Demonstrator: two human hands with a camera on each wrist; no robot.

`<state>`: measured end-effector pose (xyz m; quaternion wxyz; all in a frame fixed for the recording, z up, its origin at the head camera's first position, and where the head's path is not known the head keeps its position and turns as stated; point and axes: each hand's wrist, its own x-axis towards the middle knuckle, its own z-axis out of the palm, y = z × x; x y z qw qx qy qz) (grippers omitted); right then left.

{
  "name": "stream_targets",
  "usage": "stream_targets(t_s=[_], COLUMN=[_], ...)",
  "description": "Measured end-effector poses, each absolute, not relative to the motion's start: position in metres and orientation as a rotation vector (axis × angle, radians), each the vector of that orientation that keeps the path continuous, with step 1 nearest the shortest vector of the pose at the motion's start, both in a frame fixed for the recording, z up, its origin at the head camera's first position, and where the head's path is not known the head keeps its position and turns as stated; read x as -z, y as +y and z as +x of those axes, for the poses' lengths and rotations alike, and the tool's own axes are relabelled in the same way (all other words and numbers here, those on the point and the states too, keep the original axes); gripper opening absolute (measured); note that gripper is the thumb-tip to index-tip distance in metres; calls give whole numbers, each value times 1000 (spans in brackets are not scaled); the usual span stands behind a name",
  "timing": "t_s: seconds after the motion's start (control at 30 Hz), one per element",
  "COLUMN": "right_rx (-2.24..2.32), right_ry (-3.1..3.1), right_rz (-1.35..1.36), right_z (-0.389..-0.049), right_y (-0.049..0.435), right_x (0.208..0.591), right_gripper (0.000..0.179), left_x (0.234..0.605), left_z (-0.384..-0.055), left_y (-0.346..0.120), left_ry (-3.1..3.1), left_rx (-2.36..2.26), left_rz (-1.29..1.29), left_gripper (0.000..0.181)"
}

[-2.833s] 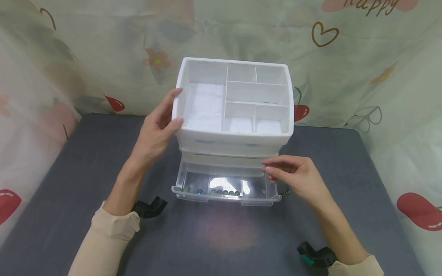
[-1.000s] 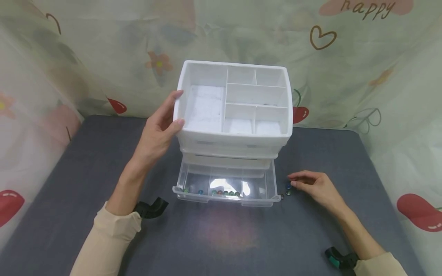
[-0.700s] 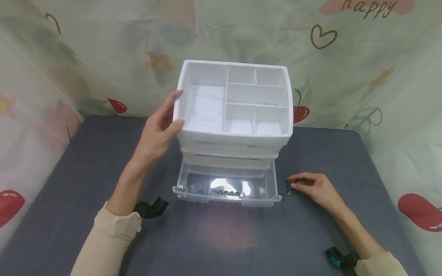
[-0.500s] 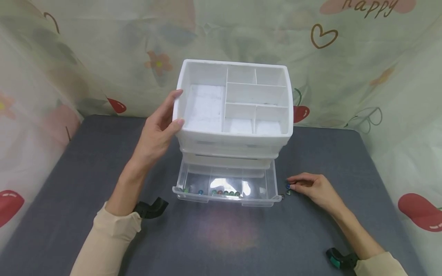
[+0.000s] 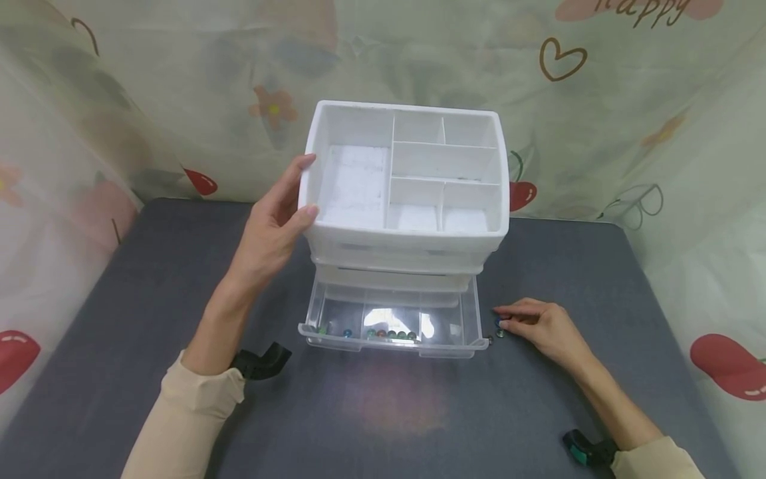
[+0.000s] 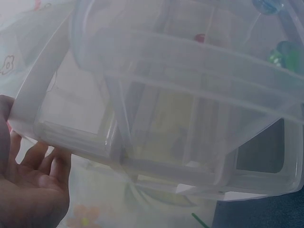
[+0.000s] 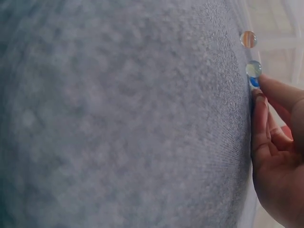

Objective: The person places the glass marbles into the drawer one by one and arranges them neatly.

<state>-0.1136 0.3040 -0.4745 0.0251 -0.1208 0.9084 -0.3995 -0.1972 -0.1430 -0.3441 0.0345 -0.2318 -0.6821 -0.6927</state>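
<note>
A white desktop drawer organizer (image 5: 353, 233) stands on the table, with a divided open tray on top. Its clear drawer (image 5: 391, 346) is pulled out at the front and holds several glass marbles (image 5: 391, 334) along the front wall. My left hand (image 5: 269, 226) grips the organizer's left side, thumb at the rim. Right of the drawer, my right hand (image 5: 541, 329) pinches a blue marble (image 7: 254, 82) between thumb and fingertips, down at the table. Close by lie a clear greenish marble (image 7: 253, 69) and an orange-streaked marble (image 7: 248, 39).
The dark grey table (image 5: 383, 426) ends at a patterned cloth backdrop (image 5: 598, 133) behind and at both sides. Black wrist cameras (image 5: 261, 361) are strapped to both wrists. In the left wrist view the drawer front (image 6: 190, 71) hangs close to the lens.
My right hand has left the drawer's right edge, moved right and down to the loose marbles, and its fingertips have closed on the blue one. The left hand keeps its grip.
</note>
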Motion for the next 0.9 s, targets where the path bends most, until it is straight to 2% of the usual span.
stream_targets(t_s=[0.47, 0.9], right_rx=[1167, 1387], right_ry=[2874, 2769], right_rz=[-392, -278], right_z=[-115, -113], right_y=[304, 304], right_x=[474, 470], right_gripper=[12, 14], left_x=[345, 344], left_z=[-197, -197], left_y=[-143, -144], left_ry=[-2139, -2102], left_rx=[2092, 2142], left_rz=[-699, -712], left_gripper=[63, 63])
